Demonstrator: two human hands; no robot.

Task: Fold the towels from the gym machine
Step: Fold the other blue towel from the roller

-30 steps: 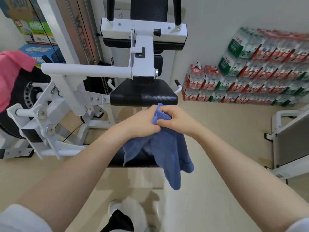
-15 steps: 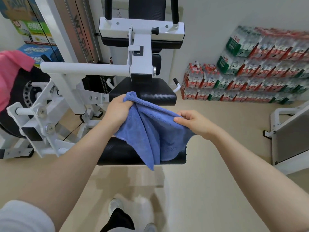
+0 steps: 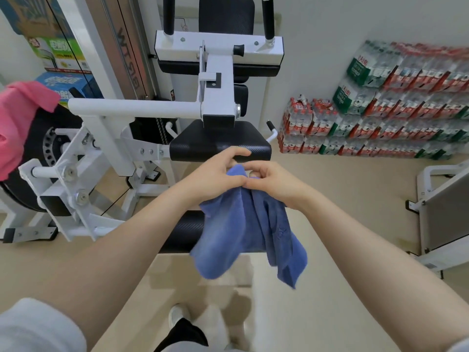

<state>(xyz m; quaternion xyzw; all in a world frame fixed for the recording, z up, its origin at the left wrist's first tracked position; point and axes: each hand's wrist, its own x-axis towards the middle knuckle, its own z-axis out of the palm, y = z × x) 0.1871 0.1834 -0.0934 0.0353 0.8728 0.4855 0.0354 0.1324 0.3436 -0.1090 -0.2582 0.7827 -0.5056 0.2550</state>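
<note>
A pink towel (image 3: 19, 123) drapes over the gym machine (image 3: 111, 133) at far left. In the middle, the left hand (image 3: 213, 174) and right hand (image 3: 272, 181) meet, both pinching a blue towel (image 3: 250, 229) hanging above the black seat pad (image 3: 218, 146). Bottled water packs (image 3: 380, 118) line the right wall.

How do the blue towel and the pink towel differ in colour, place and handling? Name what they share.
The blue towel hangs in mid-air, gripped by the left hand and the right hand; the pink towel lies draped at the left edge, untouched by either. Both are unfolded cloths.
</note>
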